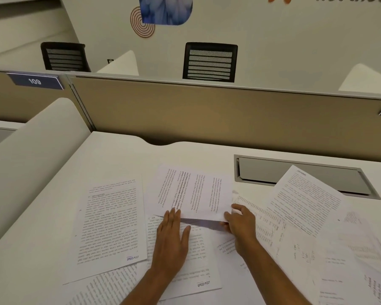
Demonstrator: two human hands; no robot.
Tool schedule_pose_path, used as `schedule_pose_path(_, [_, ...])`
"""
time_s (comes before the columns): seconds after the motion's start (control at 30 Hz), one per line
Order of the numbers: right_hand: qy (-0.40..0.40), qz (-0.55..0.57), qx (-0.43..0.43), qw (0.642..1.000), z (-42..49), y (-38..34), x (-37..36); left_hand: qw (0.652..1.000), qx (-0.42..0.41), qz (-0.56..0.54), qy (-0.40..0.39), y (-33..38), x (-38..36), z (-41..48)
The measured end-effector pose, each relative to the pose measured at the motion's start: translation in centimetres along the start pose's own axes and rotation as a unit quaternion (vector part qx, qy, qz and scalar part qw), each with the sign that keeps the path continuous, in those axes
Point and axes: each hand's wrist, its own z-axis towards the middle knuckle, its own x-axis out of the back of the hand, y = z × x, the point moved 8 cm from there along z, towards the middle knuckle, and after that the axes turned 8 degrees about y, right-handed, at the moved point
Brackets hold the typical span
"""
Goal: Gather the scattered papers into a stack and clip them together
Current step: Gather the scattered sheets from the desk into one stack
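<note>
Several printed sheets lie scattered over the white desk (53,194). My right hand (238,223) pinches the near right corner of one printed sheet (191,190), whose near edge is lifted off the desk and casts a shadow. My left hand (172,236) lies flat, fingers spread, on a sheet marked SPEED-POST (198,260) just beneath it. Another SPEED-POST sheet (110,223) rests to the left. A tilted sheet (304,201) and overlapping pages (350,256) lie on the right. No clip is visible.
A grey cable hatch (295,175) is set into the desk behind the right-hand papers. A tan partition (207,111) closes the far edge, a white curved divider (31,155) the left side. Two black chairs (209,61) stand beyond the partition.
</note>
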Motion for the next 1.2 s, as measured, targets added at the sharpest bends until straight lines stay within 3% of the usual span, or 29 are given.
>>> schedule_pose_path(0.1, [0.019,0.102,-0.037,0.994,-0.8,0.2,1.5,0.99,0.061,-0.092,0.089,0.7,2.2,-0.8])
schedule_pose_path(0.2, [0.039,0.173,-0.055,0.983,-2.6,1.2,2.8,0.949,0.185,-0.198,0.163,0.8,3.7,-1.8])
schedule_pose_path(0.37, [0.021,0.231,-0.109,0.967,-6.8,4.2,3.4,0.813,0.429,-0.353,0.174,0.0,3.1,-4.2])
schedule_pose_path(0.43, [0.014,0.232,-0.131,0.964,-8.7,5.4,3.3,0.758,0.483,-0.407,0.161,0.3,2.7,-5.2])
schedule_pose_path(0.5, [0.003,0.23,-0.137,0.963,-10.5,6.2,3.1,0.739,0.494,-0.445,0.106,0.7,1.8,-5.8])
schedule_pose_path(0.6, [-0.032,0.202,-0.131,0.97,-12.9,7.2,2.8,0.752,0.444,-0.487,0.021,1.8,1.3,-6.0])
schedule_pose_path(0.67, [-0.064,0.16,-0.115,0.978,-14.0,7.9,2.6,0.78,0.419,-0.464,0.007,1.7,2.1,-6.0])
schedule_pose_path(0.73, [-0.065,0.117,-0.081,0.988,-14.2,8.3,3.2,0.804,0.405,-0.436,0.006,0.8,3.3,-5.8])
schedule_pose_path(0.9, [0.024,0.053,-0.006,0.998,-12.1,7.2,6.0,0.836,0.407,-0.365,0.055,-5.3,7.6,-5.8])
schedule_pose_path(1.2, [-0.052,-0.076,0.051,0.994,-10.7,4.4,1.2,0.91,0.365,-0.186,0.06,-12.1,11.4,-5.6])
